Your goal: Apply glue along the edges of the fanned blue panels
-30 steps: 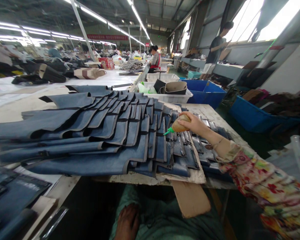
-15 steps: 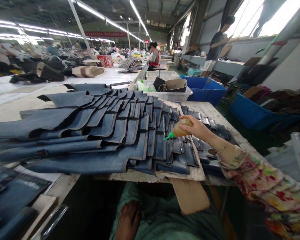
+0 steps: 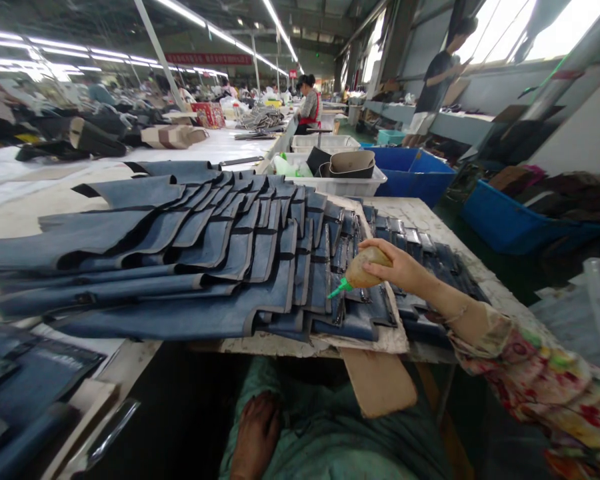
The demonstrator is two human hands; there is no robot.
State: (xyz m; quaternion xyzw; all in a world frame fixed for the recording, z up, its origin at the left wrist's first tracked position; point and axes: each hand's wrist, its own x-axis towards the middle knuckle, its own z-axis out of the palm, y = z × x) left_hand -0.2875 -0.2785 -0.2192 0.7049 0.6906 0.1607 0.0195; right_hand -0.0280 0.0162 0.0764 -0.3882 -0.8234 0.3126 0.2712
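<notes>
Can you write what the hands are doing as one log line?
right hand: grips bottle | green nozzle: points at blue panels | left hand: rests on lap | blue panels: overlapping

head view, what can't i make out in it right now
All in the head view:
- Rear of the squeeze bottle: covered by the right hand.
- Whether the green nozzle touches anything: tip too small.
- Palm of the left hand: turned down, hidden by the hand's back.
- Red banner lettering: small, blurred.
- Leftmost blue panel: cut by the left edge.
</notes>
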